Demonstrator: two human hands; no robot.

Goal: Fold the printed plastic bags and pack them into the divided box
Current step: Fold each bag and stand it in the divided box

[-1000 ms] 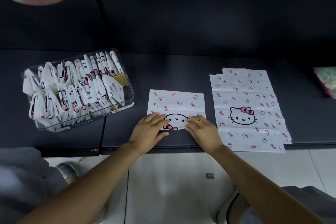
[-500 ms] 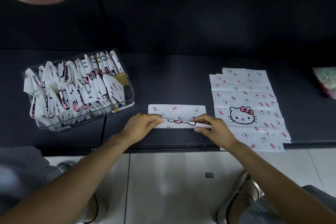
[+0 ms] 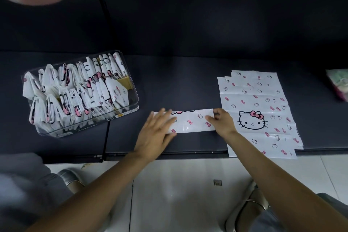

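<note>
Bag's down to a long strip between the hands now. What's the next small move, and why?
Probably fold the narrow white printed plastic strip end over end. The left hand lies flat on its left end, the right hand pinches its right end, and the bags in the clear divided box are far more compact.

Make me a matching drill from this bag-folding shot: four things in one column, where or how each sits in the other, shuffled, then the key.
Things
1. clear divided box
2. folded bag strip
3. stack of flat bags
4. left hand

Places or states
A. spread unfolded on the right of the dark table, near edge overhanging
B. fingers straight, pressing flat on the strip's left end
C. on the left, crammed with folded bags
D. lying between both hands, its right end held by the right hand

Pairs: 1-C, 2-D, 3-A, 4-B
</note>
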